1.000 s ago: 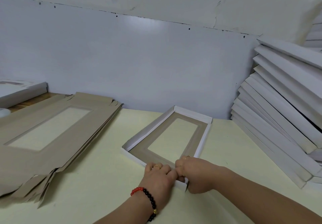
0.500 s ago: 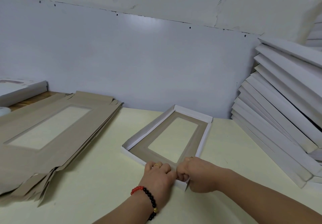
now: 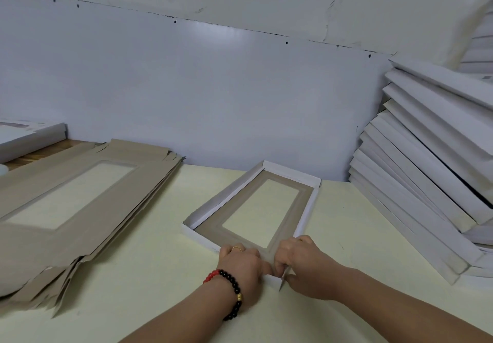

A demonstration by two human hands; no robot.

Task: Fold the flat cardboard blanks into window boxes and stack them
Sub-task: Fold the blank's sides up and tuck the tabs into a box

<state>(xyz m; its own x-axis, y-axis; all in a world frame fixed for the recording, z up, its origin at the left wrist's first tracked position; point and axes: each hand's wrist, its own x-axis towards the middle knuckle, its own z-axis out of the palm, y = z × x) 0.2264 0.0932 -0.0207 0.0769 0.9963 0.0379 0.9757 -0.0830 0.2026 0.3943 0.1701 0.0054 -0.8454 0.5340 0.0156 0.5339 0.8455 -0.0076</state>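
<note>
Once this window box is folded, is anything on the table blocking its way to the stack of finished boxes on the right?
Nothing visible does. Both hands, left hand and right hand, grip the window box at its near end, and only bare table lies between it and the stack of finished boxes.

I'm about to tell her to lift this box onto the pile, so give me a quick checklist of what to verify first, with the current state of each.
1. Far end wall of the box standing: ok.
2. Both long side walls raised: ok.
3. Near right corner tucked in: not ok; the right hand pinches a flap there that sticks out.
4. Near wall held in place: ok; the left hand has a grip on it.
5. Near left corner locked: cannot tell.
6. Room on the stack of finished boxes: cannot tell; it leans and its top runs out of view.
</note>
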